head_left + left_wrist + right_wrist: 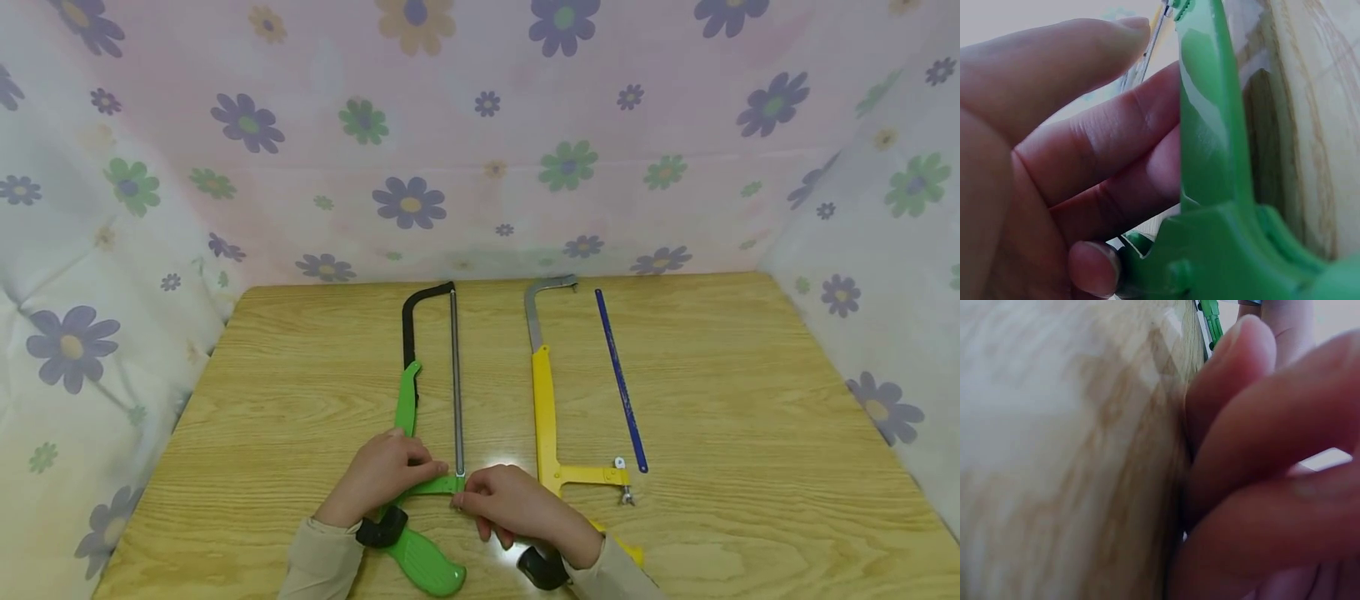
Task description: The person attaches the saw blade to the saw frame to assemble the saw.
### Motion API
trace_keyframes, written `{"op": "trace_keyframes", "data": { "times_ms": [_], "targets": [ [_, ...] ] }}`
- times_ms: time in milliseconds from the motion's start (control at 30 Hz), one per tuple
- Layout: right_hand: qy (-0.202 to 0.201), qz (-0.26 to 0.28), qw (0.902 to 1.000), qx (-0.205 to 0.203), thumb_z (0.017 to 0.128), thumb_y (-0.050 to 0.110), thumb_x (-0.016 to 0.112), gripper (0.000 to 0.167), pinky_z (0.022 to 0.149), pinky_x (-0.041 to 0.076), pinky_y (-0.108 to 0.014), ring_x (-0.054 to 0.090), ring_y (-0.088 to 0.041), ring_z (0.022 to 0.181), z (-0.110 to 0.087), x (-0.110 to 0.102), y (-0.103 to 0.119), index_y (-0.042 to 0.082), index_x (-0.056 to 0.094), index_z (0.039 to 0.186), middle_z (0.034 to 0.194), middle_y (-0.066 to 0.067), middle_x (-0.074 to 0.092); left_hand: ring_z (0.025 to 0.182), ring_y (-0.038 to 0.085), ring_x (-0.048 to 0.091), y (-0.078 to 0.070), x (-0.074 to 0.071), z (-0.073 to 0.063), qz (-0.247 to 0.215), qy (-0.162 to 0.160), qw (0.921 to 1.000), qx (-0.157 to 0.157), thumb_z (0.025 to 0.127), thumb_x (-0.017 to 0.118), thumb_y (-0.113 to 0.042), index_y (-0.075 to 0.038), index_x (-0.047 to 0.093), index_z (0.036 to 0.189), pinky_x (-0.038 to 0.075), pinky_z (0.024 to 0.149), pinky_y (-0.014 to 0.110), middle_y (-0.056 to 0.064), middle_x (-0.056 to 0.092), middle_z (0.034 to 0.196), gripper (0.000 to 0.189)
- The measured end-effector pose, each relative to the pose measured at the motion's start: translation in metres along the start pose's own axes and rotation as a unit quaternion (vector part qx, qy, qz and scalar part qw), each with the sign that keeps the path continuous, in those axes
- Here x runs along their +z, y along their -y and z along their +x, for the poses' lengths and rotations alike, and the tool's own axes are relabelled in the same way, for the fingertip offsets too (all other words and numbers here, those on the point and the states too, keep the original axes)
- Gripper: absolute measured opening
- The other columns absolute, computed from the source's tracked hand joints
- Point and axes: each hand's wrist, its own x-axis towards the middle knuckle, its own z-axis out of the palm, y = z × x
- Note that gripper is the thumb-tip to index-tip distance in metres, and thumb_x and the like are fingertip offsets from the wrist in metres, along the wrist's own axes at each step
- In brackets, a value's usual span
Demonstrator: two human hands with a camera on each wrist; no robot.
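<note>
A green hacksaw (427, 563) with a black front arm lies on the table, its grey blade (457, 383) spanning the frame. My left hand (382, 472) holds the frame near the lower green arm. In the left wrist view its fingers reach behind the green frame (1210, 119), with the thumb on the near side. My right hand (517, 504) pinches the wing nut at the blade's lower end; fingertips mostly cover the nut. The right wrist view shows curled fingers (1254, 456) close to the tabletop, with a bit of green hacksaw beyond.
Right of the green saw lies a yellow hacksaw (544, 408) without a blade, its wing nut (627, 497) showing; the right forearm partly covers its handle. A loose blue blade (620, 375) lies farther right. Flowered cloth (465, 167) hangs behind the wooden table (750, 400).
</note>
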Motion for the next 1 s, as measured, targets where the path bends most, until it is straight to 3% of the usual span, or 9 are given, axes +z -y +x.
{"op": "trace_keyframes", "data": {
  "times_ms": [400, 1000],
  "targets": [
    [-0.019, 0.007, 0.9998, -0.001, 0.084, 0.044, 0.056, 0.027, 0.039, 0.04, -0.029, 0.038, -0.011, 0.025, -0.0013, -0.001, 0.0, 0.017, 0.054, 0.079, 0.036, 0.004, 0.039, 0.06, 0.002, 0.039, 0.0007, 0.0003, 0.0011, -0.002, 0.002, 1.0, 0.004, 0.083, 0.053, -0.052, -0.034, 0.068, 0.065, 0.032, 0.056, 0.02, -0.026, 0.051, 0.065, 0.029],
    [-0.01, 0.016, 0.9998, -0.002, 0.089, 0.041, 0.05, 0.036, 0.034, 0.039, -0.031, 0.04, -0.01, 0.027, -0.0004, 0.0005, 0.0001, 0.011, 0.056, 0.071, 0.046, 0.002, 0.05, 0.061, 0.002, 0.038, 0.0013, 0.0007, 0.0001, 0.0, 0.004, 1.0, -0.005, 0.083, 0.05, -0.056, -0.035, 0.068, 0.066, 0.032, 0.057, 0.021, -0.026, 0.051, 0.066, 0.033]
  ]
}}
